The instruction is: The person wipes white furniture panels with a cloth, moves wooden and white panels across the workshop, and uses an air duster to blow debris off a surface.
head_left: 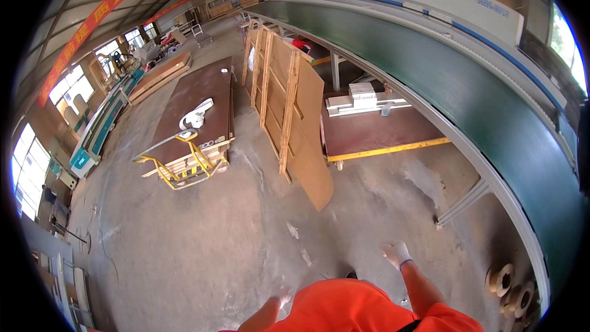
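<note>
My right hand (396,254), in a white glove with a blue cuff edge, hangs over the concrete floor. Its fingers look loosely apart, and nothing shows in it. My left hand (284,299) is low by the orange shirt (350,307); it is small and partly hidden, so its fingers cannot be made out. Neither hand touches anything I can see. Ahead of me a large brown board (307,147) with wooden battens leans on its edge. To the right of my right hand runs a long conveyor with a green belt (430,67).
Under the conveyor stands a low platform with a yellow edge (393,149), carrying white pieces. Left ahead is a stack of dark brown panels (196,89) with a yellow-handled cart frame (178,175). Several rolls (501,280) lie near the conveyor leg (464,204).
</note>
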The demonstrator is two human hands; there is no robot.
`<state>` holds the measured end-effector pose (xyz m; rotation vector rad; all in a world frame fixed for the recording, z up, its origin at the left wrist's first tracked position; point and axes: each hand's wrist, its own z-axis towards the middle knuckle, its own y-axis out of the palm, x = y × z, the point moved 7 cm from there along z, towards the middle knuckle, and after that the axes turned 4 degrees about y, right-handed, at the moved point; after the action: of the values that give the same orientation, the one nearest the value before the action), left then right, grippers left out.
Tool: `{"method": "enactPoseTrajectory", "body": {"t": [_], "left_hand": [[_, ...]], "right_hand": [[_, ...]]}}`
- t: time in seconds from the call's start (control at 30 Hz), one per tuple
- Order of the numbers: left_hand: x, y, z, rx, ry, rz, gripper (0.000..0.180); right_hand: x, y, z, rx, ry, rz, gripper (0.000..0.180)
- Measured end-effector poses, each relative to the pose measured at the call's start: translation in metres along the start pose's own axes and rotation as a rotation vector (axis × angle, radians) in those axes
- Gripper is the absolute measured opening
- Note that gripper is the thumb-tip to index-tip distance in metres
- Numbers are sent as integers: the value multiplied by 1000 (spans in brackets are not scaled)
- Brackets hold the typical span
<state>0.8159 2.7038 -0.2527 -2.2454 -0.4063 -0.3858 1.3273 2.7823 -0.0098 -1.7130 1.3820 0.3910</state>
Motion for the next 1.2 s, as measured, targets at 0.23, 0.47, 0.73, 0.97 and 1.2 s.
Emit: {"method": "enactPoseTrajectory", "body": {"t": [0.23, 0.47, 0.73, 0.97, 1.2], "left_hand": [[-33, -61, 41, -224, -337, 46, 32], [67, -303, 255, 229, -45, 246, 40], [581, -758, 296, 1068, 603, -120, 50], [680, -849, 416, 867, 184, 294, 72], [643, -876, 455, 889, -20, 322, 50]], "right_hand": [[-183, -28, 214, 27, -392, 12, 23], [-395, -12, 287, -359, -267, 692, 23], [-601, -29, 382, -421, -446, 843, 25], [-664, 22, 443, -386, -828, 238, 57], [-665, 53, 451, -399, -976, 82, 65]]}}
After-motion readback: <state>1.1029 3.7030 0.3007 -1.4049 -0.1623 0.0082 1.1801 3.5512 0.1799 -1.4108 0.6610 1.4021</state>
